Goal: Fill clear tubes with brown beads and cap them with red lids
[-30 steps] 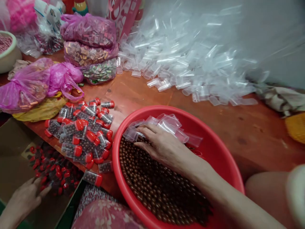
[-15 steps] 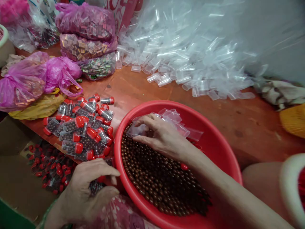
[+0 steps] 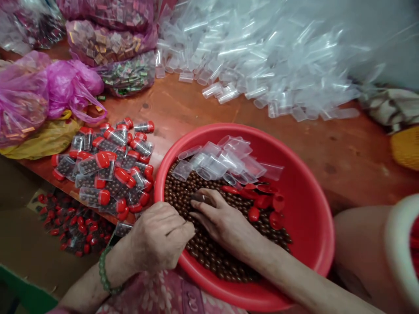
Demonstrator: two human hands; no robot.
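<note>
A red basin point(image 3: 314, 205) holds brown round balls point(image 3: 178, 187), a heap of clear plastic containers point(image 3: 225, 159) and several red caps point(image 3: 263, 201). My right hand point(image 3: 225, 220) reaches into the balls, its fingers closed round a clear container point(image 3: 205, 199) that shows only in part. My left hand point(image 3: 163, 237) is a closed fist over the basin's near-left rim; what it holds, if anything, is hidden. Just left of the basin lies a pile of filled containers with red caps point(image 3: 111, 168). One more filled container point(image 3: 122, 229) lies at the table edge by my left wrist.
A large heap of clear containers point(image 3: 262, 74) covers the back of the wooden table point(image 3: 294, 139). Pink bags point(image 3: 73, 85) of small pieces stand at the left. Below the table edge are more red-capped containers point(image 3: 77, 226). A pale tub point(image 3: 397, 244) stands at the right.
My right hand has moved from the clear containers down into the balls, with one container. My left hand has swung right to the rim and closed. The view has shifted slightly.
</note>
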